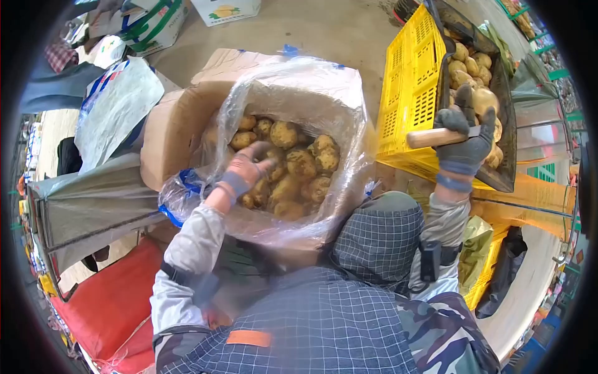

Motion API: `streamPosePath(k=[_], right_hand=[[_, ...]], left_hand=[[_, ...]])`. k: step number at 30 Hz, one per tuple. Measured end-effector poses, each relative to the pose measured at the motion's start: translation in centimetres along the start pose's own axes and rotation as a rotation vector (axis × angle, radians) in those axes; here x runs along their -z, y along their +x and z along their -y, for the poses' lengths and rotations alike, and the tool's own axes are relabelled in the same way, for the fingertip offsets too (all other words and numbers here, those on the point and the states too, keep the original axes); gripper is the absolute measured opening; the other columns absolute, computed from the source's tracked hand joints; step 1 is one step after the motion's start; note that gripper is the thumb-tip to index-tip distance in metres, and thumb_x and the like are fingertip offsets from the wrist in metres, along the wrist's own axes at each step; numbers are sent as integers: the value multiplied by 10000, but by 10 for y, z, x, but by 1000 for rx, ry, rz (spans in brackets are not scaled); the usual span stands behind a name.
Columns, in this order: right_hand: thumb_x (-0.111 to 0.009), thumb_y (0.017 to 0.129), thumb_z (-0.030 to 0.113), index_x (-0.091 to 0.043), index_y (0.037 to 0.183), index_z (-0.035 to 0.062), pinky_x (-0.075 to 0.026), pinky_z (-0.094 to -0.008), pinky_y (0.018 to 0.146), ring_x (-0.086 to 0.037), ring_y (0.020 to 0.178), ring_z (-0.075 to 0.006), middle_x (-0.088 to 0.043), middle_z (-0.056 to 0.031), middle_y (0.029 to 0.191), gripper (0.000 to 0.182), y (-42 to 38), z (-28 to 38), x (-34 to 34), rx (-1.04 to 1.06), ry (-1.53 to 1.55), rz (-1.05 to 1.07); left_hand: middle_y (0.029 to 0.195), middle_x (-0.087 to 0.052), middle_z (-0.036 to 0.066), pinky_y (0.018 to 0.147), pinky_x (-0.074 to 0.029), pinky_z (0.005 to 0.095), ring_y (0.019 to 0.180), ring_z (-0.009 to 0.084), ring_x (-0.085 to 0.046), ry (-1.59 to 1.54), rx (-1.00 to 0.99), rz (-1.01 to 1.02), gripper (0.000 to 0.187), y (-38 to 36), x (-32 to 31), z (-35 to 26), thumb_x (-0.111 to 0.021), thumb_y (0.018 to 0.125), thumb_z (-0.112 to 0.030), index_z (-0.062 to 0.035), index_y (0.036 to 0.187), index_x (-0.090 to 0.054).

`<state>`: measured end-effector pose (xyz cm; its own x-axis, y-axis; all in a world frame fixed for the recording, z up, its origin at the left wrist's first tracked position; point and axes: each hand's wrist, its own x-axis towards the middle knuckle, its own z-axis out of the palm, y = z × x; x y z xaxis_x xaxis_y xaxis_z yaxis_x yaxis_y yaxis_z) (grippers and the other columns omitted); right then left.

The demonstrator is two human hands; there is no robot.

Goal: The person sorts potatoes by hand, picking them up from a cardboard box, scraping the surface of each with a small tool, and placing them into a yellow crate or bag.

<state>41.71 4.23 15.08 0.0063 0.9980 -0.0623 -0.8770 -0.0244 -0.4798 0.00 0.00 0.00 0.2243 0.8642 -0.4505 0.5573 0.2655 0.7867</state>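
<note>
My left hand [250, 167] is over the potatoes [284, 134] in a cardboard box [168, 134] lined with clear plastic [355, 124]. It is smeared by motion, its fingers reaching toward the potatoes, and whether it holds one cannot be made out. In a dark glove, my right hand [464, 140] is at the near side of the yellow crate [411, 81]. Its fingers wrap round a tool with a wooden handle [430, 138], and a pale potato [484, 101] lies against the fingertips. Several cleaner, pale potatoes [461, 78] fill the dark-lined crate.
A person's leg [53, 87] shows at the upper left, beside a carton with a pale sheet [124, 103]. White boxes [225, 9] stand at the top. A red sack [112, 305] lies lower left; another yellow crate [489, 268] is lower right.
</note>
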Motion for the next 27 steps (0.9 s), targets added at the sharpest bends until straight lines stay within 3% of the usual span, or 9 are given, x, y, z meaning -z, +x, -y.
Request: streamPosePath(k=[2, 5, 8, 11, 12, 19, 23, 25, 27], right_hand=[[-516, 980, 453, -616, 1236, 31, -403, -222, 570, -485, 538, -105, -691, -34, 810, 504, -12, -35, -24, 77, -96, -14], [-554, 983, 334, -578, 1251, -26, -407, -220, 465, -498, 504, -95, -689, -64, 873, 450, -23, -79, -23, -7, -208, 78], [-527, 990, 309, -595, 1212, -32, -418, -217, 465, -514, 515, -91, -677, -65, 852, 413, -30, -94, -26, 16, -719, -151], [-527, 981, 288, -600, 1198, -32, -414, -213, 467, -512, 517, -86, -674, -63, 844, 393, -29, -92, -26, 47, -915, -117], [-526, 978, 281, -602, 1193, -32, -412, -211, 468, -511, 517, -84, -673, -63, 841, 387, -29, -89, -26, 57, -955, -97], [-525, 958, 231, -612, 1160, -32, -401, -201, 472, -507, 522, -73, -666, -60, 823, 343, -24, -74, -28, 131, -1129, 26], [-524, 946, 203, -618, 1141, -33, -395, -195, 475, -504, 524, -67, -662, -58, 813, 320, -26, -65, -34, 104, -1124, 69], [-558, 934, 210, -621, 1136, -29, -391, -197, 473, -503, 519, -69, -666, -60, 821, 319, -25, -66, -37, -6, -1009, 18], [-597, 918, 222, -623, 1134, -24, -384, -197, 469, -500, 512, -70, -672, -62, 832, 328, -24, -78, -33, -169, -849, -73]], left_hand=[[1350, -567, 233, 1066, -423, 374, 1251, 335, -556, 252, -29, 14, 664, 13, -22, 9, -700, 830, -368, -40, 1379, -526], [1343, -571, 231, 1055, -430, 367, 1263, 342, -544, 345, -12, 109, 660, 50, -67, -28, -695, 828, -380, -30, 1365, -536], [1376, -551, 206, 1059, -430, 369, 1294, 317, -521, 583, 29, 274, 611, 100, -103, -46, -670, 840, -350, -47, 1355, -549], [1413, -524, 185, 1063, -431, 370, 1325, 288, -498, 924, -69, 473, 574, 100, -121, -115, -649, 847, -308, -61, 1356, -550], [1419, -522, 164, 1045, -451, 385, 1341, 256, -487, 878, 85, 421, 532, 90, -122, -146, -645, 844, -263, -85, 1340, -577], [1404, -535, 161, 1021, -473, 390, 1321, 276, -507, 1089, 94, 502, 524, 115, -146, -130, -672, 838, -266, -106, 1331, -593], [1397, -539, 170, 1015, -482, 407, 1269, 309, -550, 239, 96, 408, 602, 118, -98, -63, -747, 800, -244, -73, 1345, -556], [1390, -541, 187, 1026, -476, 420, 1248, 332, -564, -91, -206, 370, 650, 94, -58, -37, -781, 785, -226, -40, 1353, -526], [1380, -544, 200, 1037, -469, 434, 1236, 349, -569, -34, -641, 172, 635, 56, -25, -30, -774, 809, -182, -4, 1355, -503]])
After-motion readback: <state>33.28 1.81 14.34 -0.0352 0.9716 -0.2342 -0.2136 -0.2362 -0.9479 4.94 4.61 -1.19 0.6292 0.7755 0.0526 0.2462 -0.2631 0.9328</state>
